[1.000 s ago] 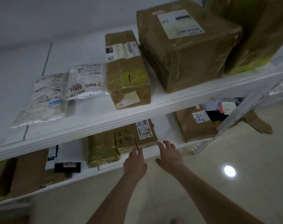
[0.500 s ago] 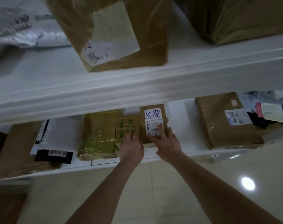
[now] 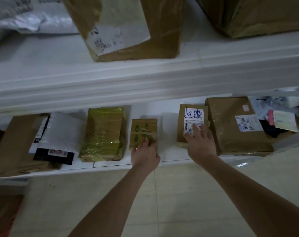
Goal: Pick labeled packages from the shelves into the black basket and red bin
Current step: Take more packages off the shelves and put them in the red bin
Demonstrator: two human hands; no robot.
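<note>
— Two white shelf boards (image 3: 145, 79) stacked one over the other, is that the whole surface?

— Yes, smooth painted boards over a pale tiled floor (image 3: 179, 202). On the upper one sits a big brown taped cardboard carton (image 3: 128, 28) with a white label, blurred. Beside it lies a crinkled white plastic mailer (image 3: 30, 16).

— And the lower board?

— Largest there is a brown box wrapped in glossy clear tape (image 3: 234, 127) at the right, touching the packet under my right hand. Left of centre stands a yellowish-green tape-wrapped parcel (image 3: 102, 134), shiny and creased, and next to it a soft white poly bag with a black end (image 3: 54, 137).

— What do you have hold of?

— My right hand (image 3: 201, 144) lies flat, fingers spread, on the small brown cardboard packet with a white barcode label scrawled in blue ink (image 3: 191, 120); not clasped round it. My left hand (image 3: 144, 155) rests on the near end of the small brown packet with green print (image 3: 142, 130), thumb on top; whether the fingers wrap its edge I cannot tell.
</note>
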